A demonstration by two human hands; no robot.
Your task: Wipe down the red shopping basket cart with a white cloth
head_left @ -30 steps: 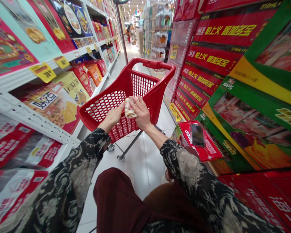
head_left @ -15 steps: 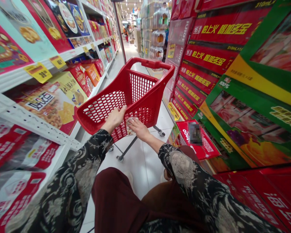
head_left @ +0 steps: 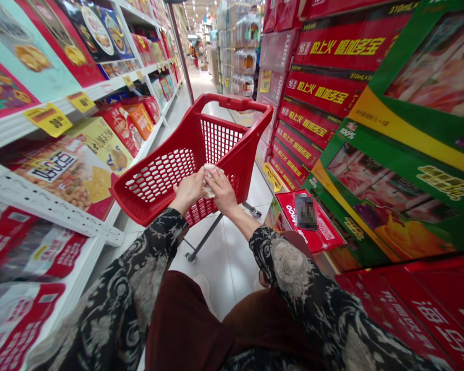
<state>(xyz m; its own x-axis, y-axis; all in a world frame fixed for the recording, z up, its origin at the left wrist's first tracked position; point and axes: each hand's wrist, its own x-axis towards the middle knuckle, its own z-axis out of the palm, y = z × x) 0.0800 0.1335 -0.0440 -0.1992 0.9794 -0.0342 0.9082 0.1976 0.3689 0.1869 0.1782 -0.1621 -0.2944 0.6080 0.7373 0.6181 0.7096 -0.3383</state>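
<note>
A red plastic shopping cart (head_left: 224,136) stands in the aisle in front of me, its mesh basket tilted toward the left shelf. My left hand (head_left: 188,189) rests on the near rim of the basket, fingers curled over it. My right hand (head_left: 222,190) presses a crumpled pale cloth (head_left: 209,178) against the same rim, right beside my left hand. Both forearms wear a dark patterned sleeve.
White shelves (head_left: 42,201) of boxed snacks with yellow price tags (head_left: 48,119) line the left. Stacked red and green drink cartons (head_left: 371,149) wall the right, with a red box (head_left: 313,226) lying low beside my knee. The tiled floor (head_left: 220,263) runs down the aisle.
My right hand dropped with the cloth to the basket's outer side half a second ago, then came back up to the rim beside my left hand. The view shifted slightly left.
</note>
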